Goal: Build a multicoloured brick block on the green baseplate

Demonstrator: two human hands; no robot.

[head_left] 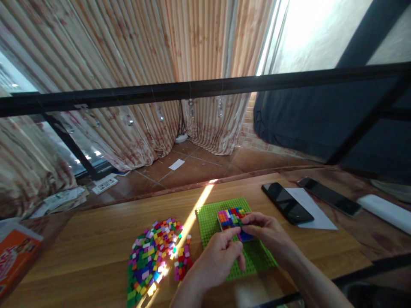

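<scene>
A green studded baseplate (210, 218) lies on the wooden table, bearing a compact block of multicoloured toy bricks (229, 216). My left hand (221, 256) reaches over the plate from the lower left. Its index finger is stretched to the near edge of the brick block, the other fingers loosely curled, and no object shows in it. My right hand (268, 231) comes from the right, thumb and index finger pinched together at the block's right side. Whatever lies between those fingertips is too small to make out. The fingers hide part of the block's near right portion, where blue bricks show.
Left of the plate spreads a pile of loose bricks (154, 248) in many colours. A black phone (285, 202) and white paper (316, 214) lie to the right, with another dark phone (330, 196) beyond. An orange package (17, 256) is at far left. A dark rail (160, 92) crosses behind.
</scene>
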